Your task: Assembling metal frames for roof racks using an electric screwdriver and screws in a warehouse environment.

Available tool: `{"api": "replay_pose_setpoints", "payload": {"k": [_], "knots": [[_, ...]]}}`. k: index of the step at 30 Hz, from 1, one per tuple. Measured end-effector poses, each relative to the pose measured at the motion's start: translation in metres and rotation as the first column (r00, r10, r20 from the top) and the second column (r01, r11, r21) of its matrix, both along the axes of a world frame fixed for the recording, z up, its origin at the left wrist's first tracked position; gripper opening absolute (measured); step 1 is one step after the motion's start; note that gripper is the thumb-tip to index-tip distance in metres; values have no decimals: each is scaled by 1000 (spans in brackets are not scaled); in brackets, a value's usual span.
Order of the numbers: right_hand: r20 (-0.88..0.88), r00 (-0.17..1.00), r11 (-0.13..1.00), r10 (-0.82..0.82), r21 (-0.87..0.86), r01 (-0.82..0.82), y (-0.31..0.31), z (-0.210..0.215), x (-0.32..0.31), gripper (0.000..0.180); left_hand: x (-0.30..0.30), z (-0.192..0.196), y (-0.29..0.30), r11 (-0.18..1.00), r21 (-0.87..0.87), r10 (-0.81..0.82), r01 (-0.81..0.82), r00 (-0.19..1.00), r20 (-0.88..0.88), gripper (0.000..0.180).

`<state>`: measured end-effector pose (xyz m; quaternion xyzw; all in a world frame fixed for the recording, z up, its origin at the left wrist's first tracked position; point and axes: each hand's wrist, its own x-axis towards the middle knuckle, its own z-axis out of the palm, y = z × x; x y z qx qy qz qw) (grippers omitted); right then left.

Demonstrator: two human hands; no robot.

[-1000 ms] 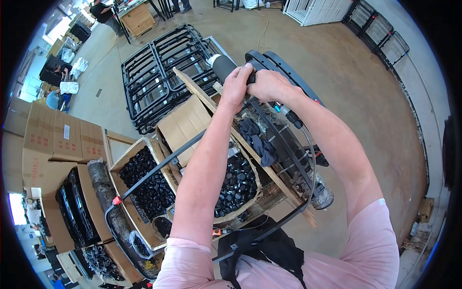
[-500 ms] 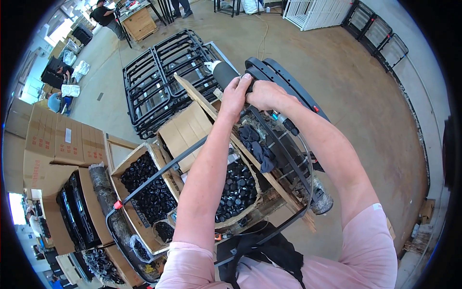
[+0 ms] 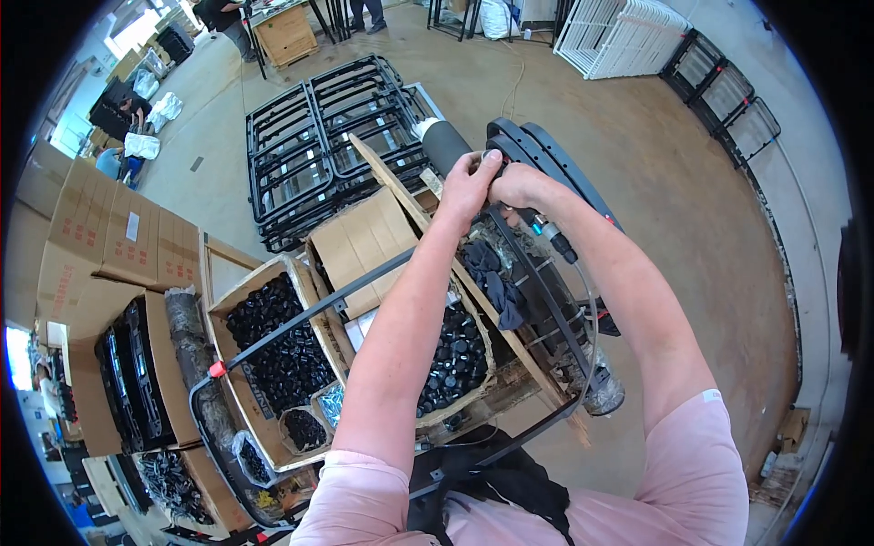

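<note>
Black metal frame (image 3: 555,164) looks rigid and fairly heavy, best gripped on its side rails. Both hands, left (image 3: 466,187) and right (image 3: 517,187), pinch its end beside the foam-padded bar (image 3: 444,146).

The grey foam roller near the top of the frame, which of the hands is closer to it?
Left. The left hand sits right beside the grey foam roller, its fingers almost at the roller's end. The right hand is on the far side of the left hand, farther from the roller.
</note>
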<state>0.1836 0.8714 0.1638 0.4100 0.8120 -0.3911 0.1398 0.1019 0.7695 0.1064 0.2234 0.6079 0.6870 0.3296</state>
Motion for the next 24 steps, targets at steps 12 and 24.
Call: {"api": "replay_pose_setpoints", "payload": {"k": [12,24], "knots": [[-100,994,998,48,-42,-53,-7,7,-3,13,29,-36,-103,987,-60,152,-149,987,53,64],[-166,968,967,-189,-204,154,-86,54,1,14,80,-73,-369,983,-86,183,-165,946,270,44]]}}
